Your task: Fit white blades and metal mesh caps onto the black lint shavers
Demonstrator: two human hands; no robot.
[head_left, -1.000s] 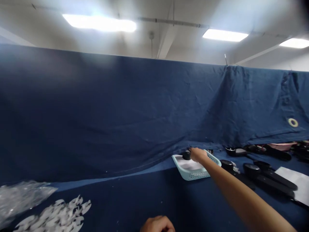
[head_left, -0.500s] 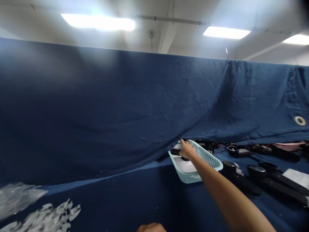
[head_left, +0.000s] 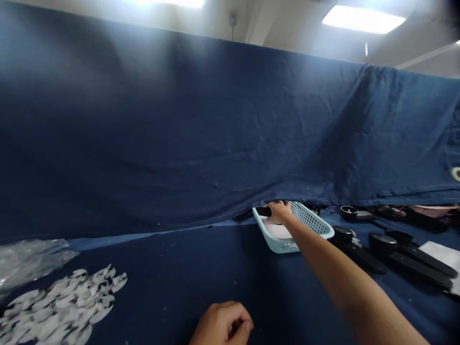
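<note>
Right hand (head_left: pixel 279 212) (touching black item (head_left: pixel 263 212)) has shifted leftward inside basket (head_left: pixel 282 246).

No readable text on my feed. I get no legible letters, numbers, brands or signs on the pale-blue perforated plastic basket (head_left: pixel 283 246), the black long-handled objects (head_left: pixel 417 270), the flat white paper sheet (head_left: pixel 440 253), the crinkled clear plastic wrap (head_left: pixel 32 262) or the dark-blue hanging cloth (head_left: pixel 179 143).

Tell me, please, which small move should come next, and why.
Perhaps the right hand should slide the black item slightly nearer: it seems gripped inside the light-blue basket, and the hanging cloth comes down at the far side.
</note>
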